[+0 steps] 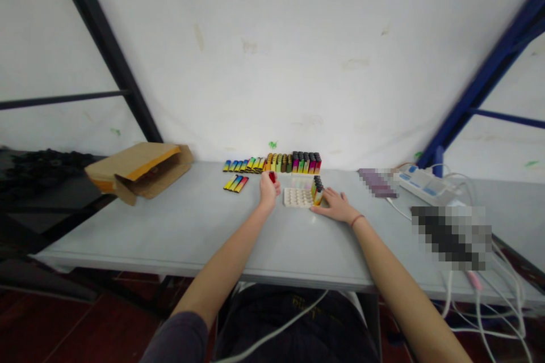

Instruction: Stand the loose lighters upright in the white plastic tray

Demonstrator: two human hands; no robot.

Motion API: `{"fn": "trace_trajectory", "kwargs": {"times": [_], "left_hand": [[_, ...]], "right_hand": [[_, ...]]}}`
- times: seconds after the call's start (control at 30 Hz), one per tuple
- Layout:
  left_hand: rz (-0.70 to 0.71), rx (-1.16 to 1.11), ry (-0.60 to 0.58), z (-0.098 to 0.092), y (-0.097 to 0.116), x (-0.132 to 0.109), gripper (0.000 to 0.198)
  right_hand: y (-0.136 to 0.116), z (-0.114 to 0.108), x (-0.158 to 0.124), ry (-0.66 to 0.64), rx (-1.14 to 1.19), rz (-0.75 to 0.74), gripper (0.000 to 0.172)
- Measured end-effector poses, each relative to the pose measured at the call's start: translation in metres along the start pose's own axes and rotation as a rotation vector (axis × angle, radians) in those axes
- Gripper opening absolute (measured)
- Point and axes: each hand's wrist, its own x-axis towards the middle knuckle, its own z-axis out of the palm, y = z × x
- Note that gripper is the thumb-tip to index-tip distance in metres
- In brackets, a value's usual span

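My left hand [269, 188] is closed round a red lighter [272, 177], just left of a white tray [292, 205] with rows of round holes. A row of black-topped lighters [317, 190] stands upright at the tray's right end. Against that end rests my right hand [336, 205], its fingers spread and its thumb along the tray's near corner. Behind the tray, upright lighters with black tops [306, 163] stand in rows. To their left are yellow-toned lighters [277, 163] and blue-and-yellow ones lying down [235, 166]. A few lighters [235, 183] lie nearer, left of my left hand.
An open cardboard box [142, 167] lies at the left of the grey table [170, 232]. On the right are a blurred purple item [378, 182], a white power strip [426, 184], a blurred dark object [447, 238] and white cables. A wall rises behind.
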Motion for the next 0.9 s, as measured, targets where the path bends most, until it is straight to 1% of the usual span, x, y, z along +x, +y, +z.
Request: {"fn": "trace_trajectory", "kwargs": {"times": [0.07,0.13,0.2,0.3,0.37,0.4,0.47,0.53,0.63,0.77,0.9], "left_hand": [[-0.034,-0.004,-0.058,0.003,-0.001,0.001,0.04],[-0.022,0.024,-0.118,0.007,-0.003,0.003,0.04],[0.054,0.104,-0.183,0.014,-0.006,0.006,0.033],[0.245,0.286,-0.282,0.024,-0.011,0.012,0.021],[0.37,0.405,-0.349,0.029,-0.014,0.016,0.017],[0.409,0.447,-0.381,0.031,-0.016,0.017,0.016],[0.423,0.496,-0.449,0.034,-0.02,0.019,0.013],[0.399,0.518,-0.5,0.036,-0.025,0.02,0.012],[0.416,0.552,-0.486,0.036,-0.032,0.018,0.009],[0.505,0.625,-0.441,0.034,-0.033,0.018,0.008],[0.591,0.733,-0.485,0.035,-0.032,0.017,0.009]], "right_hand": [[-0.001,0.0,0.0,0.003,0.0,0.001,0.055],[-0.002,-0.001,-0.001,0.002,0.002,0.007,0.055],[-0.003,-0.002,-0.002,0.0,0.0,0.008,0.054],[-0.005,-0.003,-0.003,0.013,-0.01,0.003,0.053],[-0.006,-0.003,-0.004,0.018,-0.012,0.002,0.052],[-0.007,-0.004,-0.004,0.018,-0.01,0.004,0.052],[-0.008,-0.005,-0.005,0.014,-0.005,0.008,0.053],[-0.009,-0.006,-0.005,0.012,0.0,0.011,0.054],[-0.01,-0.006,-0.005,0.007,0.007,0.017,0.057],[-0.008,-0.004,-0.004,-0.004,0.009,0.027,0.061],[-0.006,-0.002,-0.003,0.002,0.005,0.017,0.06]]}}
